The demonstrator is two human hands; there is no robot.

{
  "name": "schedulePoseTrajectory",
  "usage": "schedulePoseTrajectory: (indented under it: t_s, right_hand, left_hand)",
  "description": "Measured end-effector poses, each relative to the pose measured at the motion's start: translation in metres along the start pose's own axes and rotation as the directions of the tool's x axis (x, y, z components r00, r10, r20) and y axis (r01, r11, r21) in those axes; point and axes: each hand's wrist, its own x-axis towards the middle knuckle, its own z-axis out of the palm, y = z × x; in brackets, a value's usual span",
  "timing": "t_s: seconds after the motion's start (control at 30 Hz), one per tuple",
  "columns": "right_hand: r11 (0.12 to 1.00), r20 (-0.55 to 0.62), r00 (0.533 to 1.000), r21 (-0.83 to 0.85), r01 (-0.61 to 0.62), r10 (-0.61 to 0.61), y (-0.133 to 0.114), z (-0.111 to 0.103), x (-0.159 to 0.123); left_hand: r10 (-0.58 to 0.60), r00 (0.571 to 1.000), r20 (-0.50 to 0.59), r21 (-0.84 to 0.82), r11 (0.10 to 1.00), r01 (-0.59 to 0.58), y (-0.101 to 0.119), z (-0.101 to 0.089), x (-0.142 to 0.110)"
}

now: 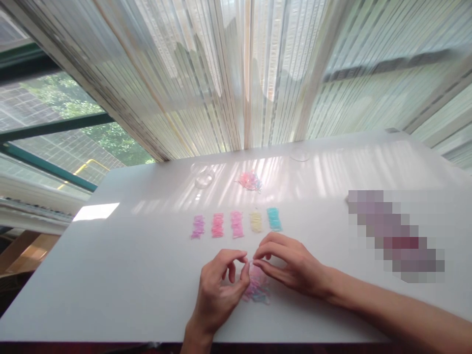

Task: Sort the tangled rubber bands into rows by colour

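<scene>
My left hand [221, 282] is closed in a pinch, thumb against fingertips. Facing it, my right hand [291, 258] also pinches, and the fingertips of both almost meet. Between them shows a small pale thin piece [251, 261], too small to name surely. Just below lies a loose pile of small thin pastel pieces [258, 287] in pink, purple and blue, partly hidden by my left hand. Beyond my hands, similar pieces lie in neat columns: purple [198, 226], coral pink [217, 225], pink [237, 224], yellow [255, 222] and turquoise [274, 219].
A second mixed pile [250, 181] lies farther back on the white table [121, 275]. Clear round containers [204, 178] stand back left, and a clear round lid-like piece [299, 155] lies back right. A pixelated object [396, 238] is at right. Striped curtains [243, 73] hang behind.
</scene>
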Motion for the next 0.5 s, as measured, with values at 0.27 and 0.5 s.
schedulePoseTrajectory:
  t_s: [0.27, 0.5]
  right_hand:
    - [0.997, 0.044, 0.999, -0.066, 0.035, -0.032, 0.0077, -0.0017, 0.0018]
    - [0.995, 0.041, 0.998, -0.087, 0.047, -0.044, 0.0074, -0.0081, 0.005]
  left_hand:
    - [-0.049, 0.999, 0.0, 0.012, 0.999, 0.049, -0.0022, -0.001, -0.002]
    - [-0.063, 0.998, 0.019, 0.008, 0.998, 0.063, -0.0015, -0.0017, -0.0005]
